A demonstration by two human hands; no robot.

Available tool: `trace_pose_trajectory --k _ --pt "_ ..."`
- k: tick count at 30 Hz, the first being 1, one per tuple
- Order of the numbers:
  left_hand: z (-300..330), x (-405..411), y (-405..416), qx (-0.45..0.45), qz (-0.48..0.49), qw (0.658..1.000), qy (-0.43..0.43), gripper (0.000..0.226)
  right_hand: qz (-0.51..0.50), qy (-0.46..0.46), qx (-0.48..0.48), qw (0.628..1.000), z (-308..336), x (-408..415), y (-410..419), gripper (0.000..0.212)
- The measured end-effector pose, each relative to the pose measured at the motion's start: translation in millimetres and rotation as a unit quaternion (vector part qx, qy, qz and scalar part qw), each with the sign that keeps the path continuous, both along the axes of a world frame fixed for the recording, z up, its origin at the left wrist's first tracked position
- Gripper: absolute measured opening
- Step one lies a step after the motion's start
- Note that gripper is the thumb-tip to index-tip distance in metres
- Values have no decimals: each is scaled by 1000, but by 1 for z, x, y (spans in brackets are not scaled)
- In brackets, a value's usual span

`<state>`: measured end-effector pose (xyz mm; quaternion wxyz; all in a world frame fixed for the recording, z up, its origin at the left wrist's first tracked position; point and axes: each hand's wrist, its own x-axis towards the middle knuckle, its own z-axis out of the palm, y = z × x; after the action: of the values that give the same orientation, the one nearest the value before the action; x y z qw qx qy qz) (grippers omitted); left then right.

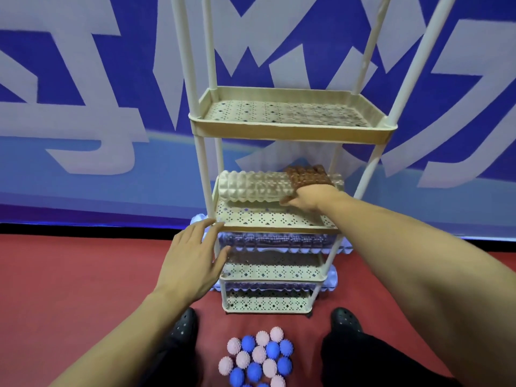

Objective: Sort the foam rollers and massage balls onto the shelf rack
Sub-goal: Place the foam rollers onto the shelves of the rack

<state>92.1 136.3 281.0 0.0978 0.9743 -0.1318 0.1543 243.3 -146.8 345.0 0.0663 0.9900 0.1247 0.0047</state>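
A white knobbed foam roller (252, 188) is held lengthwise on the 2nd tier of the cream shelf rack (290, 134) by the right hand (304, 195). The grip is taken near the roller's right end: fingers are curled over the top and seen only dimly through the perforated tier above, thumb is tucked under the front, so the roller is clasped, not pinched. Left of the grip most of the roller's length is laid out toward the rack's left posts; right of it only a short end is seen.

The left hand (192, 258) is spread, fingers straight and relaxed, at the tier's front-left corner w/ fingertips at the post; whether contact is made cannot be told. Nothing is held by it.

Below the grip, a pale lilac foam roller (273, 241) is lodged on the next tier, its ends past the posts, and another roller (331, 277) is glimpsed lower down. The tier above the grip is bare.

Well below and nearer the person, approx. between two black clogs (346, 319), pink and blue spiky massage balls (258, 356) are clustered on the red floor (69, 275), touching one another.
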Motion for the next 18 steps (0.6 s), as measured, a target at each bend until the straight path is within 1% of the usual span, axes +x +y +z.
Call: trace_pose_trajectory --k 3,5,8,10,11,13,14,16,18 --pt "0 0 -3 3 2 1000 6 53 -26 36 20 999 0 7 3 89" --pt "-1 -1 -7 4 4 1000 17 53 -34 45 39 998 -2 5 4 84" --pt "-1 -2 -13 10 2 1000 21 54 -30 13 76 997 -5 -3 5 78" --pt "0 -3 -15 14 1 1000 21 53 -49 -11 117 992 -6 -12 3 73" --pt "1 -5 -17 17 0 1000 22 53 -54 -19 130 990 -7 -17 2 66" --pt "4 -8 -20 22 0 1000 20 55 -62 -25 128 989 -6 -33 1 38" --pt "5 -11 -23 22 0 1000 19 56 -62 -27 117 991 -6 -42 0 34" --pt "9 -17 -30 21 -3 1000 20 59 -42 -61 104 992 -7 -63 -6 38" --pt "12 -23 -39 18 -11 1000 21 61 3 -90 122 988 -11 -87 -15 48"
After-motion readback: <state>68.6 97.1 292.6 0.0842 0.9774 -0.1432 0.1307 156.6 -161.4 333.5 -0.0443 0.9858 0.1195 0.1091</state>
